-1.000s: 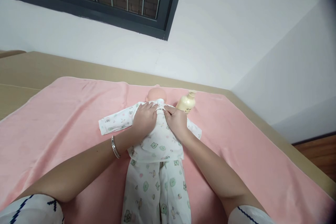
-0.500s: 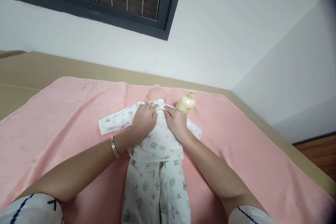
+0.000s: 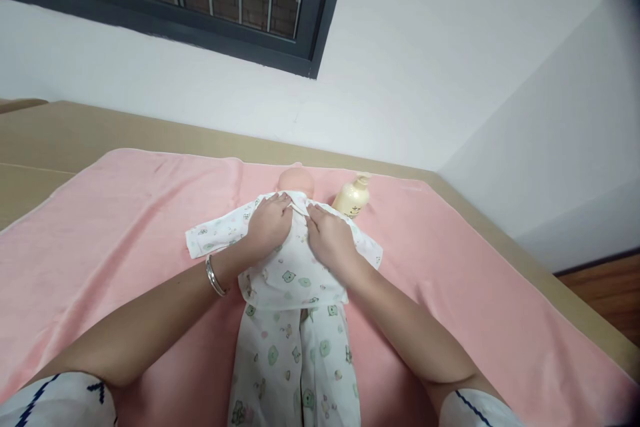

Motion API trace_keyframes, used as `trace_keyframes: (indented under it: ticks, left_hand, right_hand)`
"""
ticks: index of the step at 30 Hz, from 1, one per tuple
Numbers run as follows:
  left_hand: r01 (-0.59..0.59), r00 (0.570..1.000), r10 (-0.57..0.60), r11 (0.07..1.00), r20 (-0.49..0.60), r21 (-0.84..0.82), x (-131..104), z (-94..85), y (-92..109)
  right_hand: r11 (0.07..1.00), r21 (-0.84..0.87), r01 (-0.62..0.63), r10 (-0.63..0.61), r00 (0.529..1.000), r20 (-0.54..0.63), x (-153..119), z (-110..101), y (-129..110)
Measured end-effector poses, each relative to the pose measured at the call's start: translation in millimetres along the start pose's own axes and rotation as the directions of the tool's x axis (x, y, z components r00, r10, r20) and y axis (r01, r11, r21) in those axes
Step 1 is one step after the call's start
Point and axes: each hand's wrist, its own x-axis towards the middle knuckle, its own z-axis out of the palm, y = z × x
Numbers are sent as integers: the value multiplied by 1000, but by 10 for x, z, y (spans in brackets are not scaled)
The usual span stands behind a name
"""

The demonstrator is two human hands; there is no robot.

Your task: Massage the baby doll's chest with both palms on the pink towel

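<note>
A baby doll [image 3: 296, 181] lies on its back, dressed in a white printed baby top [image 3: 295, 278] and matching baby trousers [image 3: 295, 367]. My left hand [image 3: 270, 221] rests on the chest of the top, fingers closed on the cloth below the neck. Opposite it, my right hand [image 3: 330, 235] pinches the cloth with thumb and fingertips. A narrow white fold or tie stretches between the two hands; which of these it is, I cannot tell. The top's sleeves spread out to both sides.
A cream pump bottle [image 3: 353, 196] leans beside the doll's head, to the right. Under everything spreads a pink blanket [image 3: 135, 213] on a tan padded surface [image 3: 150, 127]. Behind are a white wall [image 3: 400, 80] and a barred dark-framed window [image 3: 200, 0].
My hands have moved slightly apart and down from the neckline, and the white fold between them now shows slanting. The view has shifted a little.
</note>
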Motion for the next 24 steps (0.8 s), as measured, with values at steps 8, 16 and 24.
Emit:
trace_keyframes:
  ticks: [8, 16, 24]
  left_hand:
    - [-106, 994, 111, 985, -26, 132, -144, 103, 67]
    - [-88, 995, 91, 994, -45, 70, -85, 43, 54]
    - [-100, 994, 105, 983, -24, 155, -97, 99, 6]
  right_hand:
    - [983, 169, -67, 63, 998, 28, 125, 4, 123]
    - [994, 108, 26, -32, 998, 52, 60, 25, 68]
    - [986, 163, 46, -62, 994, 95, 117, 93, 110]
